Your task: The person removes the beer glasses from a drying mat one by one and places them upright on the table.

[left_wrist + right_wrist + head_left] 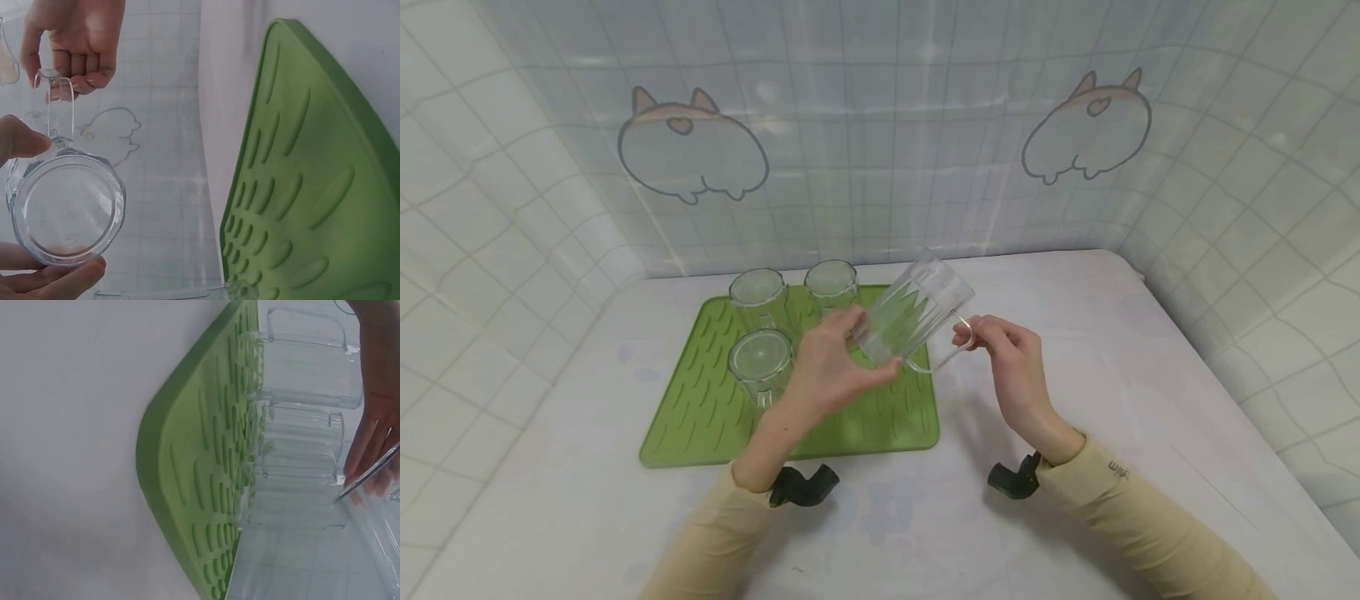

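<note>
A clear glass mug (917,304) is held tilted above the right part of a green ridged mat (700,408). My left hand (831,362) grips it around the base end, thumb on one side and fingers on the other. The round base (69,209) faces the left wrist camera. My right hand (1011,358) pinches the mug's handle (951,354) with thumb and fingertips. In the right wrist view, the held mug's edge (369,469) shows at the far right, beside the left hand (378,419).
On the mat's left and back stand three more clear mugs: one at back left (758,292), one at back middle (831,279), one in front (762,358), partly behind my left hand. A pale cloth (1075,292) covers the table; tiled-pattern curtains (887,125) hang around it.
</note>
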{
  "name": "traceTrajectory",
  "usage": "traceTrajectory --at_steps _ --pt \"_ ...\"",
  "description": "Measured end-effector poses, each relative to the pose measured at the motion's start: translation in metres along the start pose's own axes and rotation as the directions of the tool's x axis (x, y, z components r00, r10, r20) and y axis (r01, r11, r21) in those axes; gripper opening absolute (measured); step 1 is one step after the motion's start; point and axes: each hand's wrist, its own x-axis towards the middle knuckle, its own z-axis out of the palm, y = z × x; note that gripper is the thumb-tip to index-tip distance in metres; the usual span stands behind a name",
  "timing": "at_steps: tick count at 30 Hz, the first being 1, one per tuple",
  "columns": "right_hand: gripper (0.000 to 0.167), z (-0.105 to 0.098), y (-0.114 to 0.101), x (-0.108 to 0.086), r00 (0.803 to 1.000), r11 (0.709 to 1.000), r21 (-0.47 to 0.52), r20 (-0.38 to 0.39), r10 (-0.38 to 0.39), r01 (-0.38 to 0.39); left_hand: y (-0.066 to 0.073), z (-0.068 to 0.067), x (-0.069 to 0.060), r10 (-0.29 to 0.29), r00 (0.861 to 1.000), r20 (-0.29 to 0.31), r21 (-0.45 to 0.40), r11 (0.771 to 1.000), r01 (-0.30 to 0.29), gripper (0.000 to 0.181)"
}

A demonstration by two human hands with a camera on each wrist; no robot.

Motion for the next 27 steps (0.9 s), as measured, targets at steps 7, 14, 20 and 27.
traceTrajectory --at_steps 7,14,20,27 --pt "0.022 0.002 -0.004 0.000 0.999 0.994 0.103 0.033 0.025 -0.028 -0.001 0.004 0.002 -0.027 0.998 0.053 0.000 1.000 0.027 0.047" --pt "0.024 0.003 -0.006 -0.001 0.997 0.987 0.155 0.066 0.033 -0.043 -0.002 0.006 0.003 -0.027 0.998 0.059 0.046 0.999 0.024 0.048" --pt "0.023 0.005 -0.010 -0.002 0.993 0.982 0.179 0.103 0.050 -0.068 -0.002 0.006 0.003 -0.024 0.998 0.065 0.054 0.998 0.020 0.047" --pt "0.028 0.005 -0.011 -0.001 0.985 0.972 0.210 0.160 0.067 -0.101 -0.003 0.006 0.005 -0.028 0.996 0.090 0.045 0.999 0.024 0.048"
